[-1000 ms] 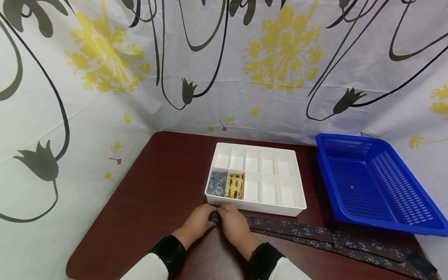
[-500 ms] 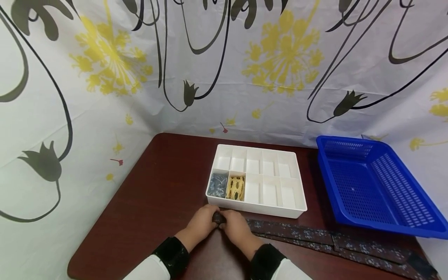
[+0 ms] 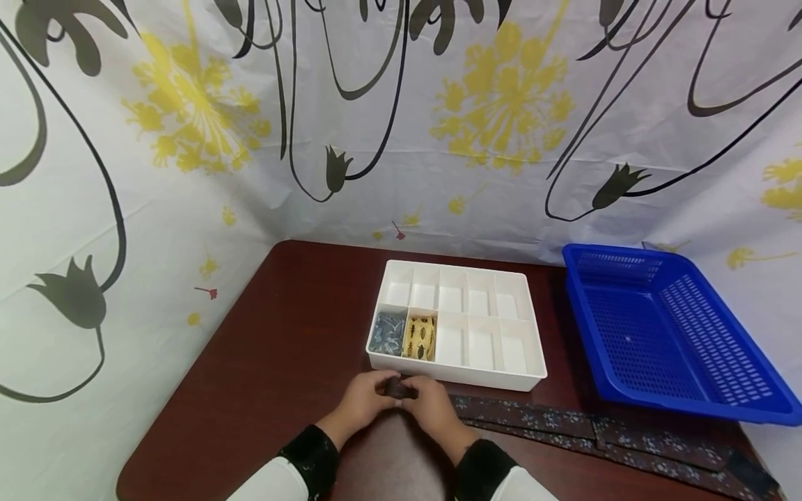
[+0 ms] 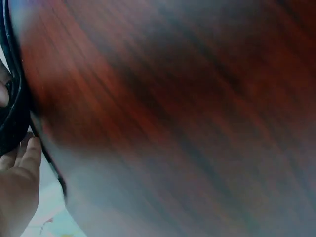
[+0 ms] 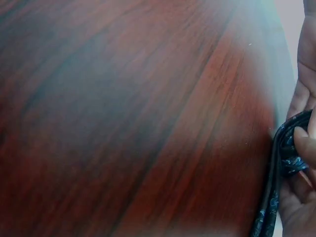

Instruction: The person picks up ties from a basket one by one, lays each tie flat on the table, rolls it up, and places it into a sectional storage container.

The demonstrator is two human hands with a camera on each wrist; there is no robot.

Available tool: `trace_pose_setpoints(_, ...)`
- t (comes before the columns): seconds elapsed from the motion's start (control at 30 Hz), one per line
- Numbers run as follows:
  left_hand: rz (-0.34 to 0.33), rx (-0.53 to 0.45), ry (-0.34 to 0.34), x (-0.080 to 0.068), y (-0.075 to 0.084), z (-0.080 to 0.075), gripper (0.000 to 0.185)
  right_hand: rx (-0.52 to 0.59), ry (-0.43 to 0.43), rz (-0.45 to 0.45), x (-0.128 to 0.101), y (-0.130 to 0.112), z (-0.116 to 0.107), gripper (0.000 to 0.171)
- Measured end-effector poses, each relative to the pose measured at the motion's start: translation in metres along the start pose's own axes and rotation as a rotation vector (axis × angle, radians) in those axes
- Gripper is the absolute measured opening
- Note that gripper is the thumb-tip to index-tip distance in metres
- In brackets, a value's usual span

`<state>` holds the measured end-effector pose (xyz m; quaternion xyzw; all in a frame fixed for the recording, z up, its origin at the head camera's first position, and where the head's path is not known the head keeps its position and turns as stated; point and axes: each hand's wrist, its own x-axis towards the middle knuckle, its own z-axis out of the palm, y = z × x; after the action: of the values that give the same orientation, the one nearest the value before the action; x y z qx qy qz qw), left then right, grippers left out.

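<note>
Dark floral-patterned necktie (image 3: 532,416), its end rolled tight, gripped by left hand (image 3: 363,399) and right hand (image 3: 432,407).

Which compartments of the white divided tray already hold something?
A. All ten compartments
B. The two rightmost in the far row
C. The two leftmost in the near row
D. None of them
C: in the white divided tray, only the near row's leftmost compartment holds a blue-grey patterned roll and the next a yellow insect-print roll; the other compartments show bare white bottoms.
</note>
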<state>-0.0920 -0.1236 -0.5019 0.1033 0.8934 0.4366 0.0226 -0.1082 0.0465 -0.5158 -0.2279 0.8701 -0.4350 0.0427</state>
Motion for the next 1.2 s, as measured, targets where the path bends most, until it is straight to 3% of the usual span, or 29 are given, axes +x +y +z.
trace_pose_setpoints(0.13, 0.116, 0.176, -0.007, 0.002, 0.009, -0.001, 0.027, -0.061, 0.006, -0.018, -0.001, -0.003, -0.002, 0.02)
trace_pose_setpoints(0.27, 0.164, 0.373, -0.065, 0.005, 0.024, -0.004, 0.022, -0.119, -0.015, -0.054, -0.001, -0.007, -0.005, 0.019)
trace_pose_setpoints(0.43, 0.108, 0.575, -0.124, 0.008, 0.042, -0.006, 0.023, -0.174, -0.045, -0.039, -0.003, -0.015, -0.008, 0.038)
trace_pose_setpoints(0.53, 0.044, 0.627, -0.114, 0.007, 0.048, -0.004, 0.026, -0.127, -0.061, 0.005, -0.004, -0.019, -0.009, 0.055)
trace_pose_setpoints(0.7, -0.009, 0.623, -0.086, 0.005, 0.049, 0.0, 0.029, -0.043, -0.076, 0.022, -0.004, -0.017, -0.009, 0.052)
trace_pose_setpoints(0.77, 0.014, 0.578, -0.077, 0.005, 0.042, 0.001, 0.027, -0.032, -0.075, 0.002, -0.004, -0.014, -0.01, 0.045)
trace_pose_setpoints(0.97, 0.061, 0.234, -0.068, 0.001, 0.015, -0.002, 0.031, 0.011, -0.071, 0.005, -0.004, -0.005, -0.011, 0.034)
trace_pose_setpoints(1.03, 0.055, 0.172, -0.071, 0.0, 0.011, -0.003, 0.031, 0.028, -0.069, 0.016, -0.004, -0.002, -0.01, 0.033)
trace_pose_setpoints(1.1, 0.056, 0.194, -0.076, 0.0, 0.01, -0.004, 0.026, 0.039, -0.072, 0.021, -0.004, 0.0, -0.011, 0.031)
trace_pose_setpoints(1.2, 0.058, 0.339, -0.096, 0.002, 0.016, -0.002, 0.021, 0.031, -0.077, 0.014, -0.004, -0.001, -0.013, 0.032)
